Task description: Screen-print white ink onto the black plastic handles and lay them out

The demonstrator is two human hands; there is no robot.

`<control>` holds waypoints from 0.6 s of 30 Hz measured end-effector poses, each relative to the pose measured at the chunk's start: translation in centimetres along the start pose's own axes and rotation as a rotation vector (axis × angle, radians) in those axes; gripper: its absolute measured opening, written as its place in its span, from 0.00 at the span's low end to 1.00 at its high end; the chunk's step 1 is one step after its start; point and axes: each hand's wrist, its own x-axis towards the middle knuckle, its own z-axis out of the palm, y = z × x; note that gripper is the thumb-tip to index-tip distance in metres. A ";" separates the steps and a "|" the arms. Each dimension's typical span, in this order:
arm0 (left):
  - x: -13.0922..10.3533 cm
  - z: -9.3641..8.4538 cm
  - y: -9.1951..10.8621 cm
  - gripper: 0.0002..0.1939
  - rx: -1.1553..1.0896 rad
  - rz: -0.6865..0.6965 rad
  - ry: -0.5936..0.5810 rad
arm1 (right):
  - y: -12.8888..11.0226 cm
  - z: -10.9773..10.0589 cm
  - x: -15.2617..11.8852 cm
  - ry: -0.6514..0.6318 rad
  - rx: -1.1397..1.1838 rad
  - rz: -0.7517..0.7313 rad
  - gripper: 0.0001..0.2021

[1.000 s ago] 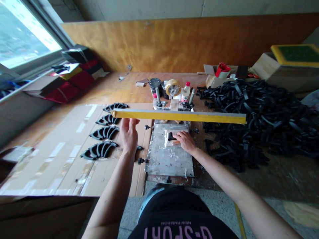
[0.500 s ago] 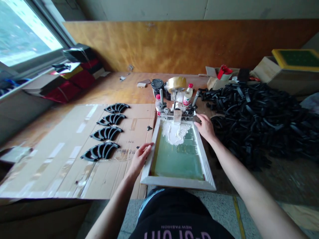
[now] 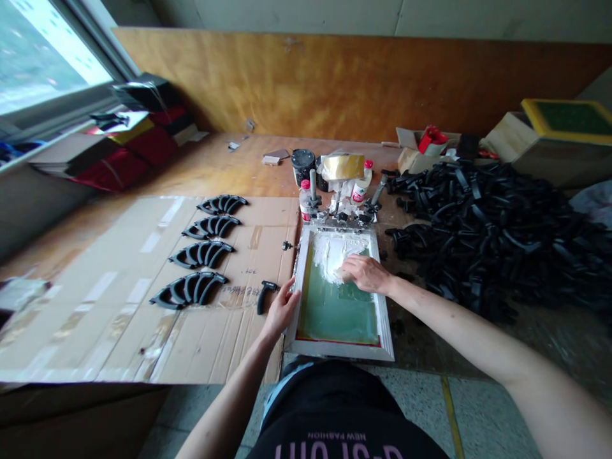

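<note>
A screen printing frame (image 3: 388, 341) with a green mesh lies in front of me, white paste (image 3: 329, 252) spread over its far part. My right hand (image 3: 367, 273) is closed on a small pale squeegee (image 3: 342, 274), mostly covered by the fingers, at the near edge of the paste. At the frame's left side, my left hand (image 3: 283, 307) grips the edge, its far fingers partly hidden. Just left of that hand, a black curved plastic part (image 3: 264, 297) rests on the cardboard (image 3: 115, 331). Metal clamps (image 3: 342, 217) stand at the frame's far end.
Several rows of black curved parts (image 3: 189, 290) lie on the cardboard. A large heap of similar black parts (image 3: 478, 236) covers the right side. Behind the clamps are bottles (image 3: 361, 185), a black tub (image 3: 303, 166) and a tape roll (image 3: 342, 167). Boxes stand at both sides.
The frame's near end has come down. My right hand has left the frame's right edge and taken the squeegee from the far end, bringing it nearer. The single black part beside my left hand is uncovered.
</note>
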 end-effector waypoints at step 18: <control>-1.8 -1.1 5.4 0.34 -0.018 0.015 -0.025 | 3.3 -3.2 4.4 0.315 -0.007 0.406 0.25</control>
